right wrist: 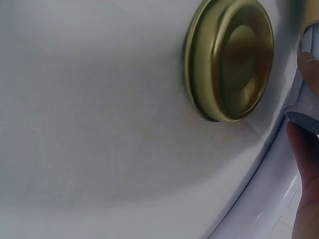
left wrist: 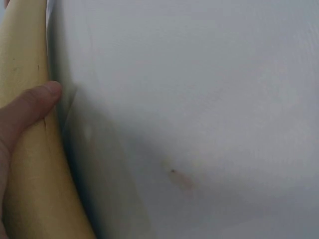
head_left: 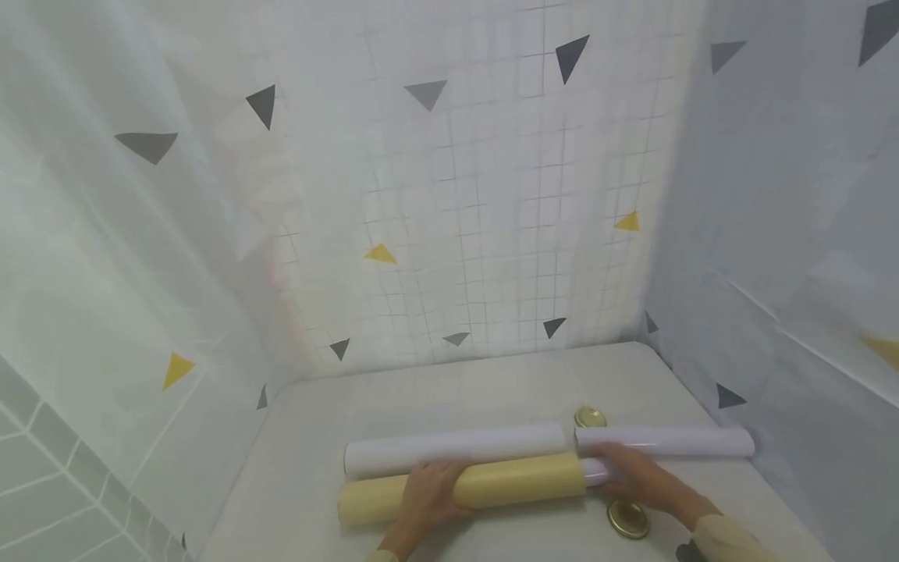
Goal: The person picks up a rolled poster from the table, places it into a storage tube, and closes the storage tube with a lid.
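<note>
A tan cardboard tube [head_left: 520,480] lies across the table with my left hand [head_left: 431,496] gripping it near its middle. In the left wrist view the thumb [left wrist: 42,97] presses along the tube's side. Out of the tube's right end sticks a rolled glossy white sheet [head_left: 595,472], narrower than the tube. My right hand [head_left: 642,476] holds this roll between thumb and fingers; the right wrist view shows its open rolled end [right wrist: 306,107]. Most of the roll is hidden inside the tube.
Behind the tan tube lies a white tube [head_left: 456,449]. A glossy white roll [head_left: 681,441] lies at the right. One gold round lid [head_left: 628,519] sits in front of the right hand, another gold lid [head_left: 590,417] behind it. Patterned curtains [head_left: 456,195] surround the white table [head_left: 393,382].
</note>
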`<action>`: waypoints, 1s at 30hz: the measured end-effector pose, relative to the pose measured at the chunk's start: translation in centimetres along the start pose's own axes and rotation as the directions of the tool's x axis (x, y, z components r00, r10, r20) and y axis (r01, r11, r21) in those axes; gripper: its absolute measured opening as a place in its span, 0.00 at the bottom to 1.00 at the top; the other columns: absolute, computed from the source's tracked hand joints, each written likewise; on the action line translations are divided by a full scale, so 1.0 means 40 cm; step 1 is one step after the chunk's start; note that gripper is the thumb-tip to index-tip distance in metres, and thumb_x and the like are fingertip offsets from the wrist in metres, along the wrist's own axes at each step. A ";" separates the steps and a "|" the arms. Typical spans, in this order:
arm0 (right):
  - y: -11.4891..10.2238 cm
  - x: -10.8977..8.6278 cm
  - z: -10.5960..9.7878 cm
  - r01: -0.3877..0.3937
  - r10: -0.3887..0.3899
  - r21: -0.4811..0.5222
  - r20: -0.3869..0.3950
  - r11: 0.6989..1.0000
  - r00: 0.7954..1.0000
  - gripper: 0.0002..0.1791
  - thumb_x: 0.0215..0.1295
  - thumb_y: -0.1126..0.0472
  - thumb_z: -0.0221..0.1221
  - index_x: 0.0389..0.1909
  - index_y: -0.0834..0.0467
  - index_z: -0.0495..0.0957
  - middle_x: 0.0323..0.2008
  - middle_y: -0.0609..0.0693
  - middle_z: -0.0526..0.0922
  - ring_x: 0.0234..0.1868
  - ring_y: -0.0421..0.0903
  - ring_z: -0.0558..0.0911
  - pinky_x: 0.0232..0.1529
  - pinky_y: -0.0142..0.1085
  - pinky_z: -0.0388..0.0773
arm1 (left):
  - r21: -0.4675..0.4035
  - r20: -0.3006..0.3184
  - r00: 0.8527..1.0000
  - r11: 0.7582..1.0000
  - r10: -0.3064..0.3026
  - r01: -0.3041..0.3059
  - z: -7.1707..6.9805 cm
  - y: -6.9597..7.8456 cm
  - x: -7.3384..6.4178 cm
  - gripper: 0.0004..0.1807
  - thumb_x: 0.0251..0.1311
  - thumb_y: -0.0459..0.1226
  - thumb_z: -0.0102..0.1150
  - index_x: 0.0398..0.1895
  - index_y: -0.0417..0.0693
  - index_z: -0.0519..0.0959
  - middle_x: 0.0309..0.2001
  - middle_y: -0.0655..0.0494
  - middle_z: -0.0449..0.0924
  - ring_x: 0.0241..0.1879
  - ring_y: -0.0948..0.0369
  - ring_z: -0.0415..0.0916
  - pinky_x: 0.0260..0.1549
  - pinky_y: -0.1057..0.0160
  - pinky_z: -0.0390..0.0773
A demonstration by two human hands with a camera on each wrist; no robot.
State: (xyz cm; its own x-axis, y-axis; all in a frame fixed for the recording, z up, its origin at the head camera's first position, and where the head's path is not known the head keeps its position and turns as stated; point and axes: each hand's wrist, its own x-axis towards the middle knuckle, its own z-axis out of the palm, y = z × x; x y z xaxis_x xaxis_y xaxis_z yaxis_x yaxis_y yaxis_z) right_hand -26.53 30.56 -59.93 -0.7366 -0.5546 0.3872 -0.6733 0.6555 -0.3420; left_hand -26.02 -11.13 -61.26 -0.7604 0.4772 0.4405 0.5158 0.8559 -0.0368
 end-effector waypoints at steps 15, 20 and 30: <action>-0.025 0.030 -0.002 -0.089 0.073 0.150 0.108 0.985 0.991 0.27 0.60 0.51 0.70 0.60 0.54 0.78 0.52 0.50 0.86 0.44 0.33 0.81 0.42 0.32 0.82 | -0.015 0.014 1.000 1.000 -0.023 0.024 -0.002 0.002 0.002 0.44 0.28 0.65 0.81 0.56 0.66 0.80 0.49 0.71 0.88 0.48 0.67 0.85 0.48 0.60 0.81; -0.024 0.034 -0.004 -0.215 0.181 0.181 0.191 0.960 0.965 0.31 0.61 0.46 0.69 0.63 0.52 0.75 0.56 0.49 0.85 0.45 0.37 0.82 0.43 0.32 0.81 | -0.009 0.017 1.000 1.000 -0.024 0.025 -0.002 0.001 0.005 0.43 0.28 0.65 0.81 0.56 0.67 0.80 0.49 0.71 0.88 0.48 0.67 0.85 0.48 0.61 0.80; -0.007 0.024 -0.002 -0.331 0.258 0.327 0.246 0.885 0.934 0.32 0.70 0.45 0.61 0.67 0.61 0.71 0.59 0.59 0.82 0.48 0.34 0.82 0.44 0.33 0.83 | -0.009 0.009 1.000 1.000 -0.013 0.013 -0.001 -0.003 0.002 0.43 0.28 0.63 0.81 0.56 0.66 0.80 0.49 0.71 0.88 0.48 0.67 0.85 0.49 0.61 0.80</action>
State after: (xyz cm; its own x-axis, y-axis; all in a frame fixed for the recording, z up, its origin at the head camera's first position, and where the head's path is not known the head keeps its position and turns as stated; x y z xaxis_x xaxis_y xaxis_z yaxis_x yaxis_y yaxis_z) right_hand -27.03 29.88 -59.40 -0.8778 -0.4748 0.0632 -0.3735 0.5957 -0.7111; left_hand -26.12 -11.18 -61.17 -0.7706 0.4680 0.4325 0.5096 0.8601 -0.0227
